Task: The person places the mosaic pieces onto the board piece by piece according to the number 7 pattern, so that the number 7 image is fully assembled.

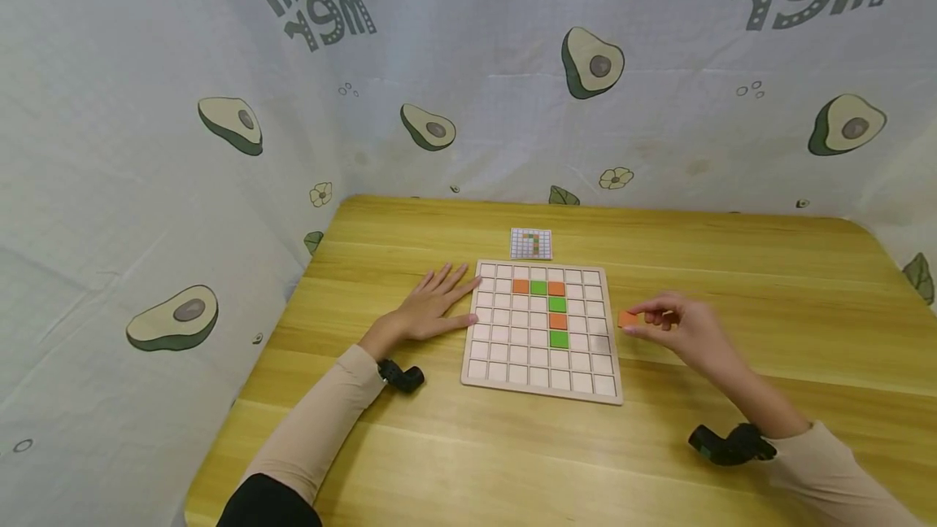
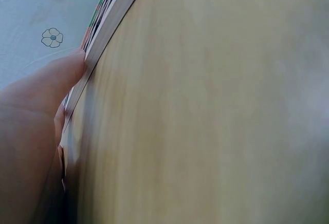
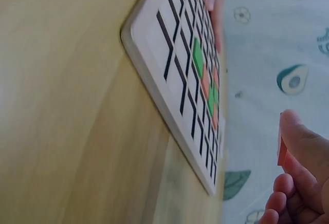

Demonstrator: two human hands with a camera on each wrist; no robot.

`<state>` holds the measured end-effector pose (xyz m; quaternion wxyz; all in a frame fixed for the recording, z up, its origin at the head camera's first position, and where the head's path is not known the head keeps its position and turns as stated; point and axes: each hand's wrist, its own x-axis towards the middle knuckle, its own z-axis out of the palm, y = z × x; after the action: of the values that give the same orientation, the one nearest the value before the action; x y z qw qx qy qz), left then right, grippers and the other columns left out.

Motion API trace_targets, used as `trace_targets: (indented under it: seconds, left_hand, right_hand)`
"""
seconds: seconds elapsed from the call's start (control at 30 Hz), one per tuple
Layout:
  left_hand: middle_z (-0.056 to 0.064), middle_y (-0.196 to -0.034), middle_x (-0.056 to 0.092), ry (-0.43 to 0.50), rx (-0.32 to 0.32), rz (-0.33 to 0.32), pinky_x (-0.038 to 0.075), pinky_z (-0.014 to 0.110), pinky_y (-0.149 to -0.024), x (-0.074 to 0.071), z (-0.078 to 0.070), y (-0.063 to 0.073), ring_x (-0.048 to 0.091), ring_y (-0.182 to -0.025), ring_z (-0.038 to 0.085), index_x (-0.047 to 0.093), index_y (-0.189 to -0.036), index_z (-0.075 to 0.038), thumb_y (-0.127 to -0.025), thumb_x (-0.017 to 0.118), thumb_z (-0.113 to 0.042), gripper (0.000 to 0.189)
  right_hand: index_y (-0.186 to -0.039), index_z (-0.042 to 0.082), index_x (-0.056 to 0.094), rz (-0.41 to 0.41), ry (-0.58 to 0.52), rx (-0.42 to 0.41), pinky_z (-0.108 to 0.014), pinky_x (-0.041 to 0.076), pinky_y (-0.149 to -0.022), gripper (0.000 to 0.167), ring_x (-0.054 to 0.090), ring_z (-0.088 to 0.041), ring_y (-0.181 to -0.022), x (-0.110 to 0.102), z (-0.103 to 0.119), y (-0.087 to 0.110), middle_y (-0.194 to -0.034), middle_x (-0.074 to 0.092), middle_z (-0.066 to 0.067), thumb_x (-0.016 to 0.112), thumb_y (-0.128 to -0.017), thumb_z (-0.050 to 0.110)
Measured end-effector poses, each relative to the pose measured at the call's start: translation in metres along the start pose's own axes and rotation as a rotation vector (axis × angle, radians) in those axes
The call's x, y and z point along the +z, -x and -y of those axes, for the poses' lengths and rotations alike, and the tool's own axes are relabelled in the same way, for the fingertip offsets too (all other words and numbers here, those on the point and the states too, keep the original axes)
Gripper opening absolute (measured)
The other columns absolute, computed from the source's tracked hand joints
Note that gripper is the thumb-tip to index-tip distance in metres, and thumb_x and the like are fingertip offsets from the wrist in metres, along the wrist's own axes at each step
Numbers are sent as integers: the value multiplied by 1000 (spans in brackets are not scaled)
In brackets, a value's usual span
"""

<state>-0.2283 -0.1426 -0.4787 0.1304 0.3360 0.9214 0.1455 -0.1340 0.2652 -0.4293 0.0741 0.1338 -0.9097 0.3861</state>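
A white grid board lies on the wooden table, with orange and green square tiles set in some of its cells. The tiles form a short row near the top that turns down into a column, ending in a green tile. With fingers spread, my left hand rests at the board's left edge; its thumb touches the edge in the left wrist view. My right hand pinches an orange tile between thumb and index finger, just off the board's right side. In the right wrist view the orange tile appears edge-on.
Behind the board lies a small card printed with a grid and a similar coloured pattern. The wooden table extends to both sides. A pale curtain with avocado prints hangs behind and at the left.
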Motion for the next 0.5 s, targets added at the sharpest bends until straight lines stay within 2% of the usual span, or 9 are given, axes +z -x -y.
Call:
trace_targets:
  seconds: [0.13,0.5]
  left_hand:
    - [4,-167,-4,2,-2,3,-8,46,-119,0,1,0,-10,-151,27,10,-162,-30,-102,37,-62,73]
    - [4,-167,-3,-5,-3,3,-8,47,-119,0,1,0,-9,-152,28,10,-162,-30,-101,36,-64,74]
  right_hand:
    - [-93,2,77,14,-26,-26,-18,43,-58,20,49,-11,-69,12,9,-2,-77,56,-2,87,-76,6]
    - [-89,3,77,86,-148,-19,-20,45,-59,19,51,-14,-69,42,19,-1,-77,58,-3,88,-75,6]
